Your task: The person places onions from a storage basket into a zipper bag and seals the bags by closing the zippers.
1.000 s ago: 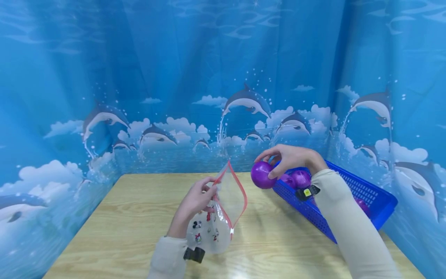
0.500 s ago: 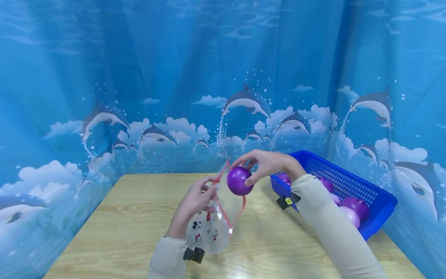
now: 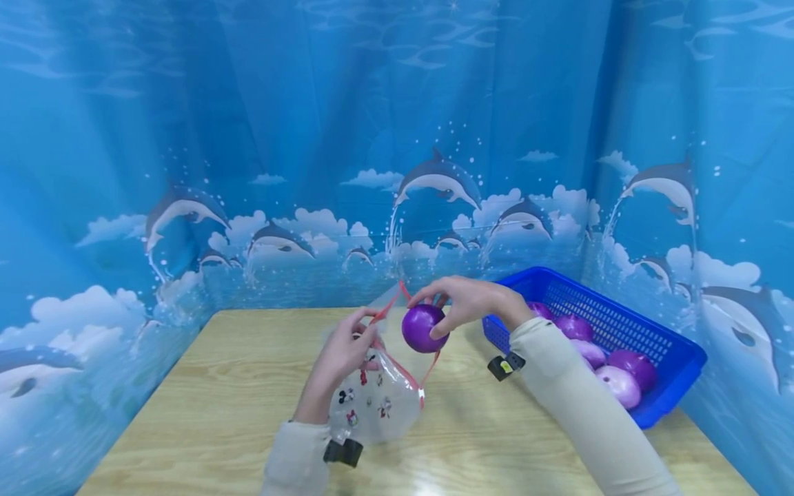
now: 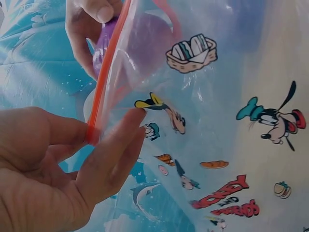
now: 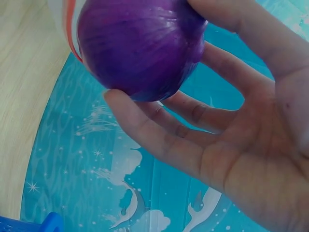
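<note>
My left hand pinches the red zip rim of a clear plastic bag printed with cartoon figures and holds its mouth open above the wooden table. The left wrist view shows the left hand with thumb and fingers on the red rim of the bag. My right hand grips a purple onion at the bag's mouth. Seen from the right wrist, the onion sits between thumb and fingers of the right hand.
A blue plastic basket with several more purple onions stands at the table's right side. Blue dolphin-print curtains wall in the table at the back and both sides.
My right hand has carried the purple onion left from over the basket to the open mouth of the bag. My left hand has tilted the bag slightly.
</note>
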`<state>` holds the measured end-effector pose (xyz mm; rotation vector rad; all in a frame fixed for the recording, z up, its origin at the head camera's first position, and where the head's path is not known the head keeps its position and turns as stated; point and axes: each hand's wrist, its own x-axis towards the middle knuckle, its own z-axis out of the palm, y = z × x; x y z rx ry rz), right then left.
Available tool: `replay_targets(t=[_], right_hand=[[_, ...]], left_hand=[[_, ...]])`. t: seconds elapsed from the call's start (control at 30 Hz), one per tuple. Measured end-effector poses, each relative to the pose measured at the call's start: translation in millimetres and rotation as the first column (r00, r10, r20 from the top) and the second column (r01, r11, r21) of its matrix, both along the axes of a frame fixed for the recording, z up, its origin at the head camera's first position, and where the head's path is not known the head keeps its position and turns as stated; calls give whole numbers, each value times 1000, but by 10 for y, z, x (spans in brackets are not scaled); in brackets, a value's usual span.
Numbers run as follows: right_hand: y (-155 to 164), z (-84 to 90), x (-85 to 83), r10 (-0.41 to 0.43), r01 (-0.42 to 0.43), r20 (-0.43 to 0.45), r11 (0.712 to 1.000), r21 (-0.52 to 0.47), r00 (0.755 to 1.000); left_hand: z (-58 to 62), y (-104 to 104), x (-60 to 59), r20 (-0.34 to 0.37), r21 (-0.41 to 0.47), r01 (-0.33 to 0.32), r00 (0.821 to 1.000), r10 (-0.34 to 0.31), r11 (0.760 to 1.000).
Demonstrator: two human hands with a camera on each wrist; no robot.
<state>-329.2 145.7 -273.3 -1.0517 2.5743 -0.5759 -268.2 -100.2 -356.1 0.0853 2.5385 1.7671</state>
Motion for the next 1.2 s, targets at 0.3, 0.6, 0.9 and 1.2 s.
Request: replay_targets(t=[0.3,0.6,0.9,1.2], right_hand=[[-39,-58,3,-11,11,-20,1000,27,1000],[-65,-76,9,-9,10,-7,999,53,1000],[-60,-81,11,-27,25,53,999,48,998],[-44,-84,12,-37,34,61,998,58,997]], left_hand=[[34,-23,-10,-38,-1,-27,999,27,1000],[62,-55,3,-71,12,-30,997,31,999],[84,-76,25,-79,25,-32,996,34,999],[89,-71,35,-78,11,-40,996,41,999]])
